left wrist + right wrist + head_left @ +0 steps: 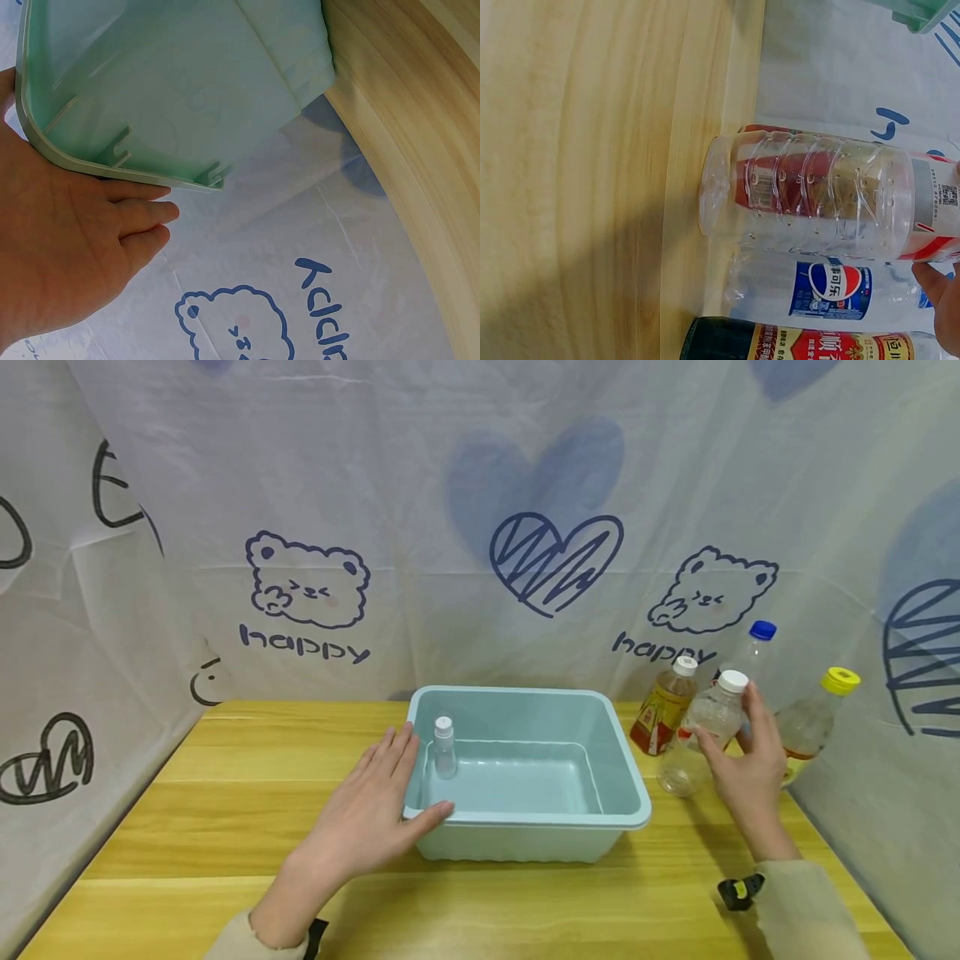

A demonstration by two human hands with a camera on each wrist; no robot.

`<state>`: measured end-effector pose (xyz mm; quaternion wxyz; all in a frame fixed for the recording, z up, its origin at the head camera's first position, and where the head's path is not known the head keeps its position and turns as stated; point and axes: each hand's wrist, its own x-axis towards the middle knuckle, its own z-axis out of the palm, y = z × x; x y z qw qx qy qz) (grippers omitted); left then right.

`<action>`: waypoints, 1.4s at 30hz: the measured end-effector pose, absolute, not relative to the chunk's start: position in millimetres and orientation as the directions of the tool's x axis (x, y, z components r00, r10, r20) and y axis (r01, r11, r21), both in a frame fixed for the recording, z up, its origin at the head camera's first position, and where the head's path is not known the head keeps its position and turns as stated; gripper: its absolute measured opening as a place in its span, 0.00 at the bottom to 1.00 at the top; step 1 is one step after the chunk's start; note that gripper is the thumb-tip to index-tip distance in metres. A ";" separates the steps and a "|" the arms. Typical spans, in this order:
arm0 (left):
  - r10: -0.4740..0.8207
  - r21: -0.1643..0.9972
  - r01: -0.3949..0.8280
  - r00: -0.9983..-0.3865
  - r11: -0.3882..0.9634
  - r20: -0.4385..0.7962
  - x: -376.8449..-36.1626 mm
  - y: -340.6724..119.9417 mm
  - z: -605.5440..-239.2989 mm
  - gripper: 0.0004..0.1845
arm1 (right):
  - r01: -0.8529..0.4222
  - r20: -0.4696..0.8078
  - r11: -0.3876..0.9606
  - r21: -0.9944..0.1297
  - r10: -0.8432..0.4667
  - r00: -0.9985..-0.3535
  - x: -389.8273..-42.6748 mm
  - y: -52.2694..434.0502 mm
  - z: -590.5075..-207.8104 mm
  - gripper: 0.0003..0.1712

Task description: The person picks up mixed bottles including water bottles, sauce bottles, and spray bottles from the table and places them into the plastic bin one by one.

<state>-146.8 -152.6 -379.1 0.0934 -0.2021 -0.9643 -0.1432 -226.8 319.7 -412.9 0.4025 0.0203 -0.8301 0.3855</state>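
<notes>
My right hand (753, 777) grips a clear ribbed plastic bottle (686, 768) with a white cap, thumb on one side and fingers on the other. In the right wrist view, this bottle (832, 195) shows a red and white label near the hand (946, 311). On the left, my left hand (367, 814) lies with straight fingers along the corner of a pale green plastic tub (525, 819). The left wrist view has that hand (67, 240) against the rim of the tub (150, 178). Inside the tub, a small white-capped bottle (445, 756) stands at the left.
Around the gripped bottle stand a red-and-yellow labelled bottle (663, 714), a blue-capped cola bottle (832, 289) and a yellow-capped bottle (810, 727). The wooden table (187, 835) meets a printed cloth (420, 527) at the back and sides.
</notes>
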 end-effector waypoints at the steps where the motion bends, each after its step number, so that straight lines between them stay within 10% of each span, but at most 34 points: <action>1: 0.364 0.238 0.417 -0.901 0.877 0.238 -146.9 -152.5 -379.0 0.58 | -0.343 0.684 0.704 -0.622 0.275 -0.676 -226.4 319.9 -412.6 0.55; 42: 0.366 0.234 0.420 -0.899 0.877 0.241 -147.6 -152.4 -378.5 0.57 | -0.623 0.894 0.683 -0.381 0.102 -0.436 -194.6 282.5 -309.7 0.54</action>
